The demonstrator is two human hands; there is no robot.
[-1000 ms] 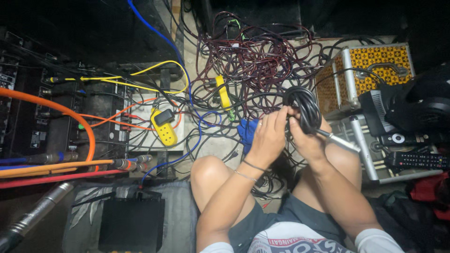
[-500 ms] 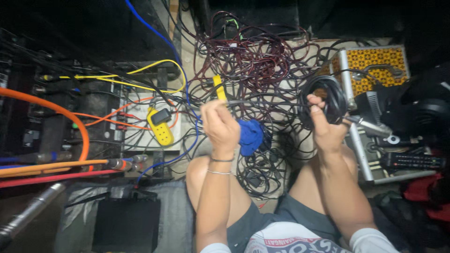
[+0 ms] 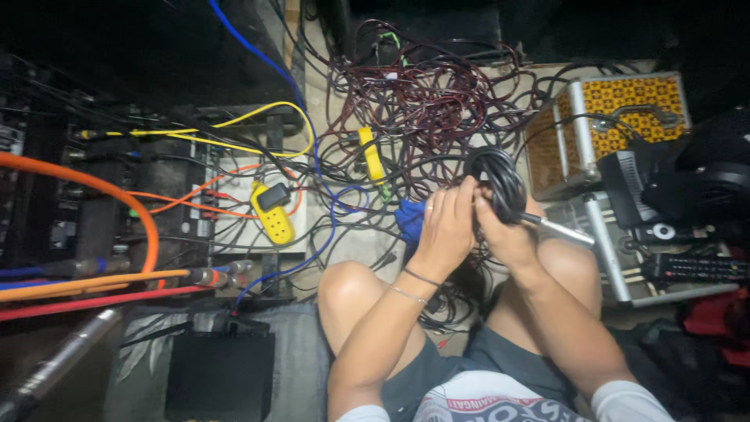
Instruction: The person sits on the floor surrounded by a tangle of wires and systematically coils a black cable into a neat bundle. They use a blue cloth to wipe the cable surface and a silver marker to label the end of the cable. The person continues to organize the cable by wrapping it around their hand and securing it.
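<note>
A black cable coil [image 3: 500, 180] is held up over my knees. My right hand [image 3: 506, 234] grips the coil from below, and a silver plug [image 3: 558, 229] sticks out to the right of it. My left hand [image 3: 444, 228] is pressed against the coil's left side, fingers closed on the black cable. A blue cloth-like thing [image 3: 409, 219] lies on the floor just left of my left hand, partly hidden by it.
A tangle of dark red and black cables [image 3: 426, 94] covers the floor ahead. A yellow power strip [image 3: 273, 212], orange cables [image 3: 94, 187], a yellow-patterned metal case [image 3: 625, 101], a remote control [image 3: 695, 268] and dark equipment [image 3: 695, 172] surround me.
Half a second ago my hands were apart with a cable length stretched between them. My left hand has come back to the coil, and the coil has moved left toward the middle.
</note>
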